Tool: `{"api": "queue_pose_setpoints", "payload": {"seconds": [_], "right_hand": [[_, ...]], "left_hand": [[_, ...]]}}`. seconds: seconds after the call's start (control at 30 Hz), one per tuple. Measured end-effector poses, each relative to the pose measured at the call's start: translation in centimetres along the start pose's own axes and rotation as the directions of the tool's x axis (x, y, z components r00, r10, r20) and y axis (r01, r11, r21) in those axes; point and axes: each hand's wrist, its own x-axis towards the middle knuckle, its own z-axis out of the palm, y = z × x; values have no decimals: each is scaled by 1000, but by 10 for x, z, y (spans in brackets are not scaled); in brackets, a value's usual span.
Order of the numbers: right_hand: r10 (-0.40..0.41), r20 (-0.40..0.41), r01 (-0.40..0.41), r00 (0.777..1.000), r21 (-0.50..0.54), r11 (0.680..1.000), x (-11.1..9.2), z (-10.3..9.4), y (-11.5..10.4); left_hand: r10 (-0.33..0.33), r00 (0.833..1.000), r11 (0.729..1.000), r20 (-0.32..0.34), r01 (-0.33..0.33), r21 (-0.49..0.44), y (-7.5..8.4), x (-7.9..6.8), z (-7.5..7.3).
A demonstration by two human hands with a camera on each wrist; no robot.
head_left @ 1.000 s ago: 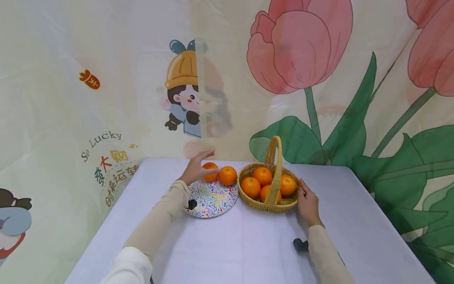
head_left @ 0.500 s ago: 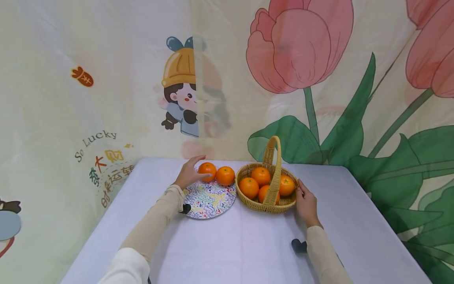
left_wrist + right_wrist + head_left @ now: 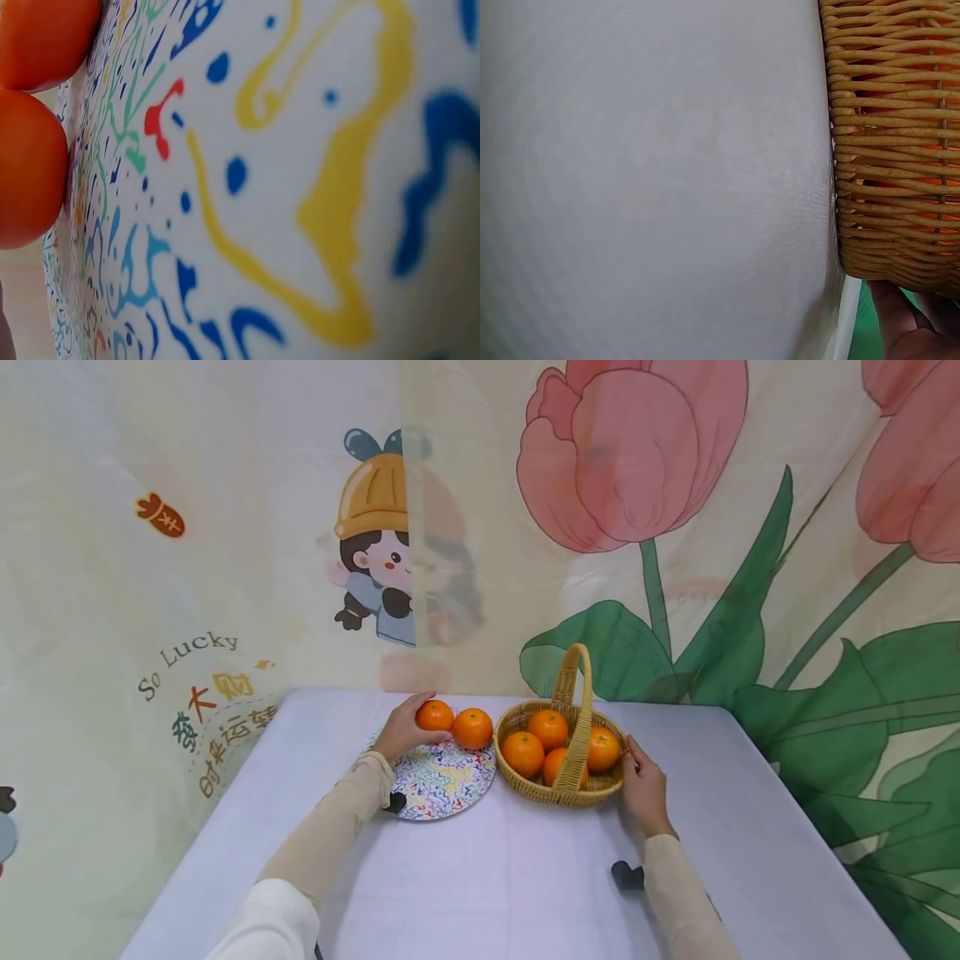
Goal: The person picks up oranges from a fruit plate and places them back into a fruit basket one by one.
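In the head view, my left hand [image 3: 402, 728] reaches over the far left of a round plate [image 3: 442, 789] with a colourful squiggle pattern. Its fingers and thumb are round an orange [image 3: 434, 716] at the plate's back edge. A second orange [image 3: 473, 728] sits just to the right of that one. The left wrist view shows both oranges close together above the patterned surface, with a sliver of skin at the lower left. On the right, my right hand [image 3: 643, 785] grips the side of a wicker basket [image 3: 558, 795]. Several oranges [image 3: 522, 754] lie in the basket.
The basket's tall arched handle [image 3: 581, 718] rises over its fruit. Plate and basket stand side by side on a table with a white cloth [image 3: 465, 885]. Behind the table hangs a printed backdrop [image 3: 480, 527] with tulips and a cartoon figure.
My left hand has closed in from an open spread above the left orange to fingers and thumb round it. The right hand keeps its hold on the basket; the view has shifted slightly.
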Motion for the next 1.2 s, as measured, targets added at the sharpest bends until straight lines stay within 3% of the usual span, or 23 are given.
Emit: {"api": "queue_pose_setpoints", "payload": {"seconds": [0.2, 1.2], "right_hand": [[13, 6, -13, 1000, 5, 1000, 1, -1, 0], [15, 1, -15, 1000, 0, 1000, 4, 2, 5]], "left_hand": [[-70, 998, 997, 3, 70, -17, -2, 1, 5], [-126, 992, 988, 8, 126, -89, -13, 8, 17]]}}
